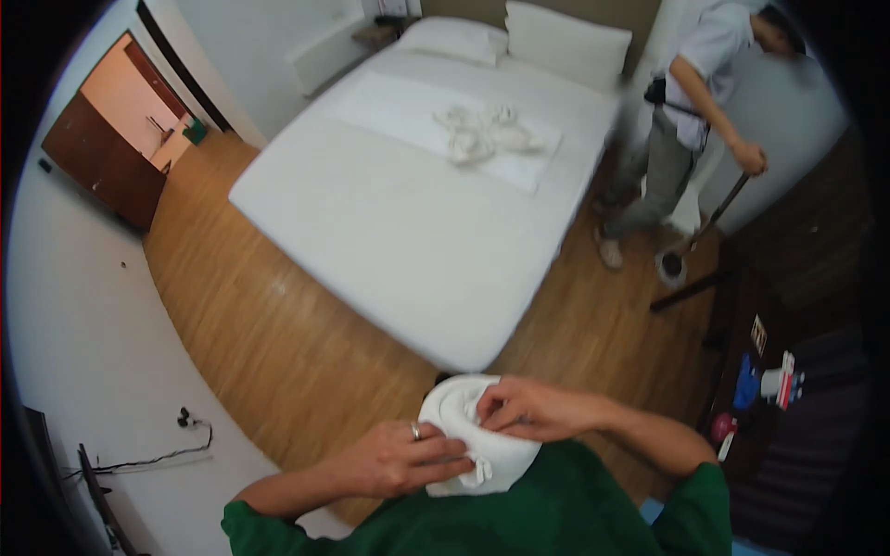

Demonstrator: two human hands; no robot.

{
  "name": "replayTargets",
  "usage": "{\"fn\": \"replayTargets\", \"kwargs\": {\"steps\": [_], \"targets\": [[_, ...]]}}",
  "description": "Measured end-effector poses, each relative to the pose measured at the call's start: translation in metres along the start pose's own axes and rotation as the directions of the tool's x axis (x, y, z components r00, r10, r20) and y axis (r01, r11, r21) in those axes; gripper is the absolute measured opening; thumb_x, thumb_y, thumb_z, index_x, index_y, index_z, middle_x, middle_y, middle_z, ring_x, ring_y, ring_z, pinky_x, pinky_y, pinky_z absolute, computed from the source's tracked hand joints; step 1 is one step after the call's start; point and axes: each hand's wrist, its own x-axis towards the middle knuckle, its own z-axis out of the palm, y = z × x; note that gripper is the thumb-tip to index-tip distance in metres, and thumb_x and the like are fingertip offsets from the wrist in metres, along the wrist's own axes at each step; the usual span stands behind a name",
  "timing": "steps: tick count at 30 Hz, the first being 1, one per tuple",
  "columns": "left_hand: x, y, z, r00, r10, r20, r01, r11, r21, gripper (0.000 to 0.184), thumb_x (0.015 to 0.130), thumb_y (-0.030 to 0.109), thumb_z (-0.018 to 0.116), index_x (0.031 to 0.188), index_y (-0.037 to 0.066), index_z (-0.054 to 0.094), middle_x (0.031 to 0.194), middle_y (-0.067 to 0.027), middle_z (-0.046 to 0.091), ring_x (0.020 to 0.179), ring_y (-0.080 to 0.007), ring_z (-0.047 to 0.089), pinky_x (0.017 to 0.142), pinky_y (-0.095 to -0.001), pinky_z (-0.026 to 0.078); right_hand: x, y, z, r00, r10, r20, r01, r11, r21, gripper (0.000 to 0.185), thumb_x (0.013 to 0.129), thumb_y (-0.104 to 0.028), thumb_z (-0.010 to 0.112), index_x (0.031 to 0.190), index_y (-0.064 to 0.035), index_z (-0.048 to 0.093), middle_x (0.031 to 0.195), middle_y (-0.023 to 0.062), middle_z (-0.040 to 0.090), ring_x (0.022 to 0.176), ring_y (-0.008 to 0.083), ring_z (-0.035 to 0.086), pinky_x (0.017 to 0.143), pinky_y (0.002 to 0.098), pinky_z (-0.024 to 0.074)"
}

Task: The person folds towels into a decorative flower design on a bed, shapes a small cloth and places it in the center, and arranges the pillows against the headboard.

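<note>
A white towel, folded and partly rolled into a rounded shape, is held close against the front of my green shirt. My left hand, with a ring on one finger, grips its left side, and a small twisted bit of cloth shows by the fingertips. From the other side my right hand has its bent fingers pinching the cloth inside the upper fold. The fingertips of my right hand are partly hidden in the towel.
Ahead stands a bed with white sheets, pillows and shaped white towels. At the right a person holds a mop. A dark table with small items is at my right; a wooden door stands open far left.
</note>
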Motion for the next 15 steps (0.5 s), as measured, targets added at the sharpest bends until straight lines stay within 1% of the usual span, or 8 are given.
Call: {"fn": "replayTargets", "kwargs": {"steps": [2, 4, 6, 8, 10, 12, 13, 15], "targets": [[-0.002, -0.016, 0.0, 0.999, 0.013, -0.046, -0.013, 1.0, 0.016, 0.044, 0.069, 0.01, 0.063, 0.112, 0.009, 0.067, 0.111, -0.005, 0.061, 0.084, -0.0191, 0.06, 0.065, -0.029, 0.052, 0.016, 0.011, -0.012, 0.997, 0.029, 0.075, -0.036, 0.995, 0.095, 0.017, 0.083, -0.007, 0.066, 0.099, -0.0021, 0.069, 0.106, 0.0088, 0.06, 0.103, 0.0285, 0.057, 0.087, 0.0374, 0.0469], [0.0, -0.024, -0.01, 0.999, 0.032, -0.022, -0.031, 0.999, 0.023, 0.041, 0.07, 0.009, 0.065, 0.11, 0.011, 0.069, 0.111, -0.0041, 0.062, 0.083, -0.0186, 0.061, 0.063, -0.029, 0.052, 0.034, 0.011, -0.023, 0.997, 0.02, 0.073, -0.025, 0.997, 0.075, 0.016, 0.084, -0.007, 0.065, 0.099, -0.0018, 0.069, 0.104, 0.0085, 0.06, 0.1, 0.0276, 0.059, 0.086, 0.0372, 0.0478], [0.001, -0.039, -0.019, 1.0, 0.03, 0.0, -0.03, 1.0, 0.006, 0.038, 0.071, 0.007, 0.067, 0.108, 0.012, 0.07, 0.11, -0.0032, 0.063, 0.082, -0.0181, 0.062, 0.061, -0.029, 0.052, 0.048, 0.016, -0.028, 0.982, 0.095, 0.161, -0.111, 0.99, 0.09, 0.016, 0.085, -0.005, 0.065, 0.099, -0.0042, 0.07, 0.107, 0.0089, 0.06, 0.094, 0.0231, 0.062, 0.079, 0.0353, 0.0508], [-0.006, -0.047, -0.022, 0.998, 0.003, 0.069, -0.002, 1.0, -0.011, 0.038, 0.072, 0.007, 0.066, 0.109, 0.012, 0.069, 0.113, -0.0024, 0.062, 0.083, -0.0182, 0.061, 0.059, -0.0291, 0.051, 0.058, 0.023, -0.026, 0.991, 0.071, 0.111, -0.082, 0.992, 0.092, 0.014, 0.084, -0.005, 0.066, 0.097, -0.0031, 0.07, 0.1, 0.0077, 0.063, 0.086, 0.0226, 0.064, 0.076, 0.0342, 0.0518], [-0.005, -0.059, -0.033, 0.999, -0.018, 0.05, 0.019, 0.999, -0.027, 0.038, 0.072, 0.007, 0.066, 0.11, 0.012, 0.069, 0.114, -0.0031, 0.062, 0.082, -0.0179, 0.062, 0.059, -0.029, 0.051, 0.066, 0.023, -0.03, 0.981, 0.185, 0.056, -0.191, 0.974, 0.118, 0.012, 0.082, -0.005, 0.068, 0.094, -0.0026, 0.07, 0.096, 0.0079, 0.064, 0.084, 0.0239, 0.065, 0.074, 0.0345, 0.0523], [0.001, -0.067, -0.043, 0.972, -0.061, 0.226, 0.095, 0.985, -0.142, 0.033, 0.075, 0.007, 0.067, 0.108, 0.009, 0.069, 0.112, -0.0061, 0.062, 0.082, -0.0207, 0.063, 0.062, -0.0311, 0.053, 0.073, 0.034, -0.031, 0.986, 0.162, 0.029, -0.165, 0.977, 0.137, 0.013, 0.081, -0.004, 0.068, 0.094, -0.0025, 0.07, 0.096, 0.0085, 0.064, 0.083, 0.0244, 0.065, 0.073, 0.0347, 0.0525], [0.002, -0.079, -0.04, 0.981, -0.057, 0.185, 0.12, 0.93, -0.347, 0.028, 0.078, 0.006, 0.068, 0.107, 0.007, 0.069, 0.11, -0.0077, 0.063, 0.083, -0.0225, 0.063, 0.065, -0.0319, 0.053, 0.075, 0.035, -0.029, 0.99, 0.138, -0.005, -0.135, 0.979, 0.155, 0.014, 0.08, -0.003, 0.069, 0.094, -0.0023, 0.07, 0.096, 0.0091, 0.064, 0.083, 0.0249, 0.065, 0.071, 0.0348, 0.0528], [0.002, -0.106, -0.024, 0.984, -0.127, 0.127, 0.18, 0.708, -0.683, 0.021, 0.083, 0.004, 0.07, 0.103, 0.002, 0.069, 0.108, -0.0104, 0.064, 0.084, -0.0244, 0.064, 0.071, -0.0325, 0.052, 0.079, 0.036, -0.035, 0.994, 0.11, 0.013, -0.11, 0.98, 0.166, 0.014, 0.08, -0.003, 0.068, 0.094, -0.0018, 0.07, 0.095, 0.0107, 0.064, 0.083, 0.0267, 0.065, 0.071, 0.0353, 0.0526]]}}
